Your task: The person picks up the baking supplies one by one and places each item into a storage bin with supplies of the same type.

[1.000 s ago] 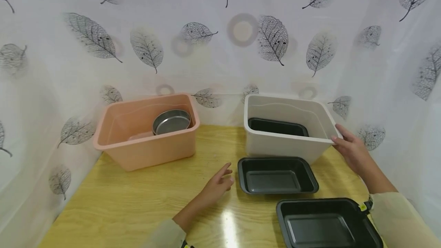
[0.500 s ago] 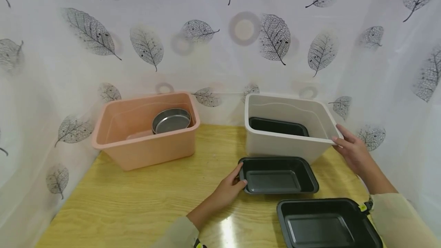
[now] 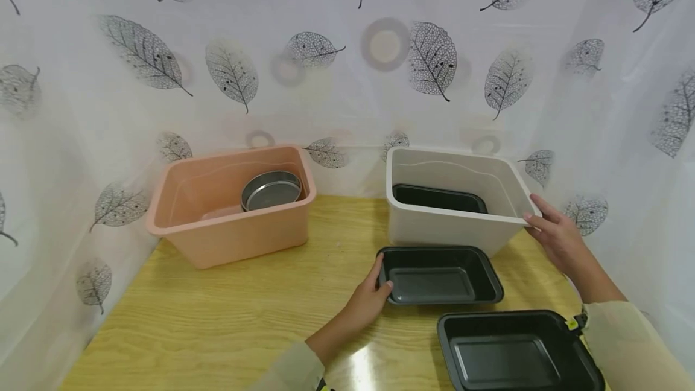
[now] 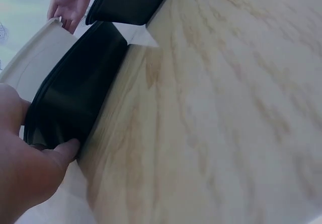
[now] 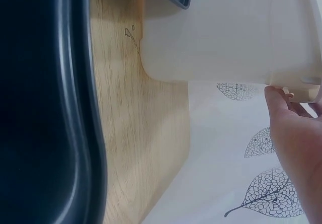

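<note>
My left hand [image 3: 365,305] grips the left end of a black loaf pan [image 3: 431,285], thumb on the near side and fingers around the far corner. In the left wrist view the thumb [image 4: 66,151] presses against the pan's dark outer wall. My right hand [image 3: 559,237] holds the right front corner of a white plastic bin [image 3: 453,228] by its rim; the right wrist view shows the fingers hooked at that rim [image 5: 297,80]. Another dark pan [image 3: 440,199] lies inside the white bin. The loaf pan sits directly in front of the bin.
A larger black baking pan [image 3: 505,361] lies at the front right, under the right forearm. To the left stands a pink bin [image 3: 239,243] with a round metal cake pan [image 3: 271,192] in it. A leaf-print curtain [image 3: 347,101] hangs behind the wooden table [image 3: 228,318].
My left hand has moved right and forward from the bare tabletop to the loaf pan and taken hold of its left end. The right hand has stayed on the white bin's rim.
</note>
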Demonstrator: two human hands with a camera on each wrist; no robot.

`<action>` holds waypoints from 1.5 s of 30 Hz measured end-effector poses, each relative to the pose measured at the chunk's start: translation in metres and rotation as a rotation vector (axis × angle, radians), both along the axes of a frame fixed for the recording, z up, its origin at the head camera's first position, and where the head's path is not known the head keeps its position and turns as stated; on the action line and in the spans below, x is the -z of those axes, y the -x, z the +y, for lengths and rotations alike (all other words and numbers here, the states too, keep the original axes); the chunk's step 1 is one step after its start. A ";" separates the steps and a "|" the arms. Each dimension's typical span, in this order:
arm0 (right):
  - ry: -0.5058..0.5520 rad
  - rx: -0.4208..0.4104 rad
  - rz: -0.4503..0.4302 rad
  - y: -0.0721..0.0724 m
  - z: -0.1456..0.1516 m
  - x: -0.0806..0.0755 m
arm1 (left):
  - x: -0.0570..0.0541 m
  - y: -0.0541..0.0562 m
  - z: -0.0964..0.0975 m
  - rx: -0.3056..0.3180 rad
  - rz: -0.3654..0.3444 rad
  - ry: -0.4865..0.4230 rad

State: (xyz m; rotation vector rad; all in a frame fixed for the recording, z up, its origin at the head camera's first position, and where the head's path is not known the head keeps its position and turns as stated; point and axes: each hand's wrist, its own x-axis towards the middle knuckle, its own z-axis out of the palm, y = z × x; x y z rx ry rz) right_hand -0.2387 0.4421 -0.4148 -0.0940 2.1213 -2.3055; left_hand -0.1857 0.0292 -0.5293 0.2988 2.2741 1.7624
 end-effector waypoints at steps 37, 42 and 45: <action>0.018 -0.006 -0.005 0.002 0.001 -0.002 | -0.025 0.001 -0.027 0.099 -0.086 -0.364; 0.010 -0.007 -0.006 0.001 0.001 -0.001 | -0.036 0.002 -0.034 0.108 -0.115 -0.439; 0.004 -0.004 -0.004 0.001 0.002 0.000 | -0.043 0.002 -0.039 0.119 -0.135 -0.477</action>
